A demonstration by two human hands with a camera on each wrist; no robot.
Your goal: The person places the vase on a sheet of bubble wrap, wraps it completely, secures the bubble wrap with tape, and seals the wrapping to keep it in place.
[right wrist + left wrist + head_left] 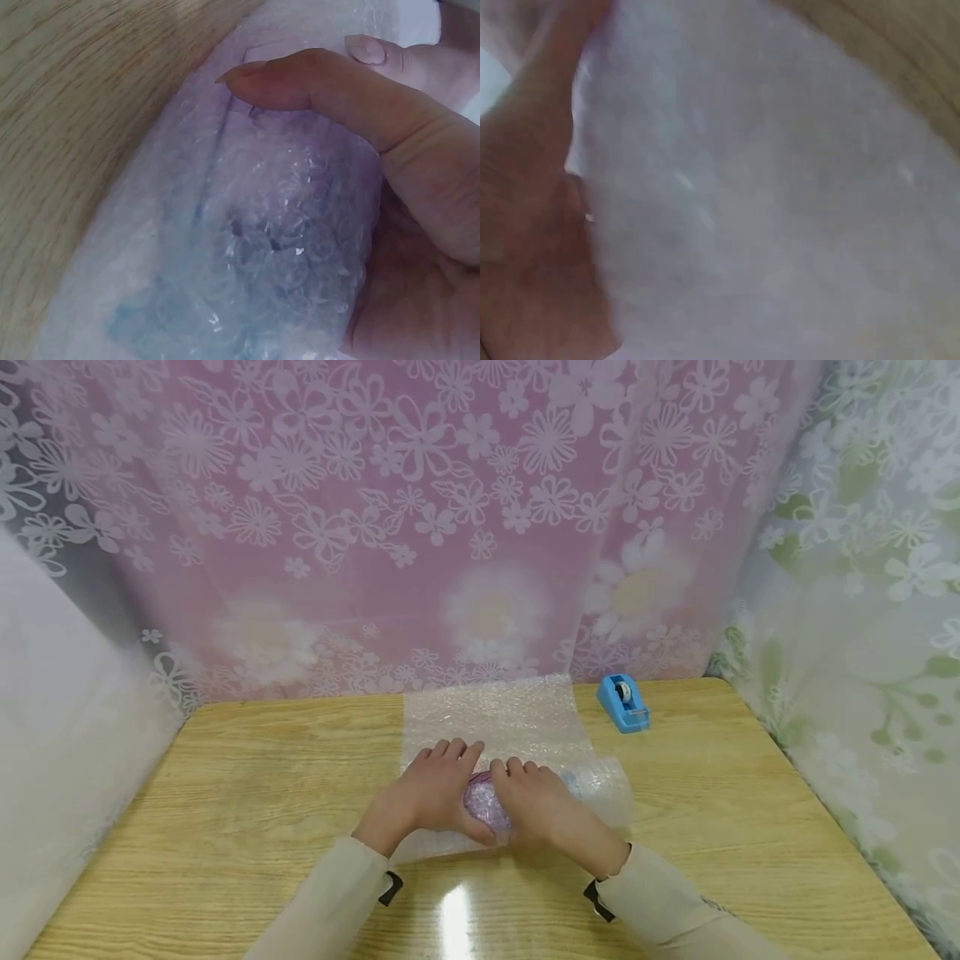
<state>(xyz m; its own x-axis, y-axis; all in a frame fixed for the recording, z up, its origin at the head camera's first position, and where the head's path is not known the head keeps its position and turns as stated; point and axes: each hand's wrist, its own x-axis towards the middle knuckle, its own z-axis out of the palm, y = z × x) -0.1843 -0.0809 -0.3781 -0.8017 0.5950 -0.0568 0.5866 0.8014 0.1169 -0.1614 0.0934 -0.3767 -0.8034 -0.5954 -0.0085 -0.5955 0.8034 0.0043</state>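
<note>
A purple object, seen through clear bubble wrap, lies between the two hands in the head view. My left hand curls over its left end, thumb toward the front. Around its right part curls my right hand. In the right wrist view the right hand grips the wrapped bundle, which looks purple at one end and bluish at the other. Bubble wrap fills most of the left wrist view beside the left hand. What the object is cannot be told.
A blue tape dispenser stands at the back right of the wooden table. The flat part of the bubble wrap reaches the table's back edge, where a pink flowered curtain hangs. A loose wrap end sticks out right of the right hand.
</note>
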